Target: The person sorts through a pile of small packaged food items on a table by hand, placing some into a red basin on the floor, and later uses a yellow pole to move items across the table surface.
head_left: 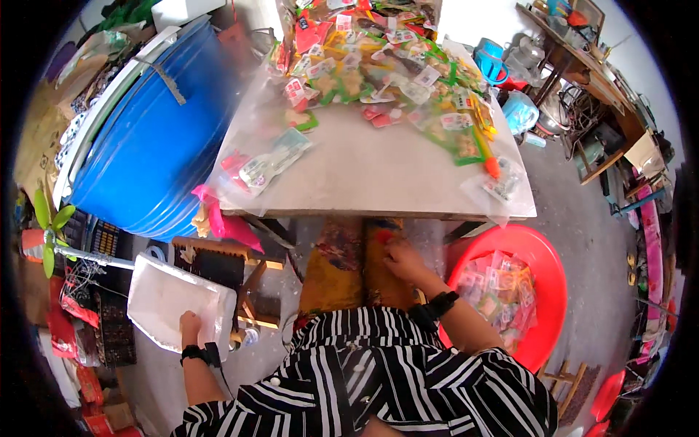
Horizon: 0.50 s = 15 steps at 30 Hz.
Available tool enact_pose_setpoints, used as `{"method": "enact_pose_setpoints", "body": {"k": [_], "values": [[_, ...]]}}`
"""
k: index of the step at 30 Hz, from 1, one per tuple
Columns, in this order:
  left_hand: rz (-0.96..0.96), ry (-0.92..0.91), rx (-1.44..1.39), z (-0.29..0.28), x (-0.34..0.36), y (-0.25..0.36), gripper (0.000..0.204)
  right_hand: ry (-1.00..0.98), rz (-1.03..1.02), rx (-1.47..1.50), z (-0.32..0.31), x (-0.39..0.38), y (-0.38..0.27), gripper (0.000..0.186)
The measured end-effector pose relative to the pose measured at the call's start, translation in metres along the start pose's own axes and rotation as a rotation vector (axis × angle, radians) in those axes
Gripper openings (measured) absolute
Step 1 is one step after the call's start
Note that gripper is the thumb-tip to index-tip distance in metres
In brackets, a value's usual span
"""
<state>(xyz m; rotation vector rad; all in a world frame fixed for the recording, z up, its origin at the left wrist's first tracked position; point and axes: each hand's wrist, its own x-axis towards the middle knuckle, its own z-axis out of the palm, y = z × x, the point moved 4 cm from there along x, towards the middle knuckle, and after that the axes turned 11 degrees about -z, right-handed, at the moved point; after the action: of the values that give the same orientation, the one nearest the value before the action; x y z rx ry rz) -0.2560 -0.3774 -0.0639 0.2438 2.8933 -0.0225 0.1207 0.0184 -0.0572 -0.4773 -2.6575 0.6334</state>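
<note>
My left hand (191, 325) is at the white foam box (156, 291) on the left, its fingers curled in. What it holds, if anything, is hidden. Over my patterned trousers (331, 273), my right hand (400, 256) is bent with its fingers drawn together. A small red patch shows by its fingertips, too unclear to name. In front of me stands a pale table (342, 171), its far part heaped with small food packets (349, 80). Clear packaging (273, 164) lies at its left side, and more plastic packaging (502, 182) rests at the right front corner.
A red tub (555, 291) holding several packets (502, 291) stands right of my legs. A large blue barrel (164, 138) is left of the table. Bright pink plastic (229, 229) hangs near the table's left front corner. A wooden stand (561, 87) is at the far right.
</note>
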Motion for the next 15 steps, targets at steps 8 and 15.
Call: {"method": "enact_pose_setpoints", "body": {"k": [8,15], "values": [[-0.110,0.297,-0.188,-0.020,0.003,-0.008,0.009,-0.016,-0.027,0.022,-0.003,0.001,-0.001,0.019],[-0.045,0.529,-0.682,-0.095,-0.018,0.034,0.013,-0.056,0.053,0.192,-0.010,0.003,0.001,0.020]]}}
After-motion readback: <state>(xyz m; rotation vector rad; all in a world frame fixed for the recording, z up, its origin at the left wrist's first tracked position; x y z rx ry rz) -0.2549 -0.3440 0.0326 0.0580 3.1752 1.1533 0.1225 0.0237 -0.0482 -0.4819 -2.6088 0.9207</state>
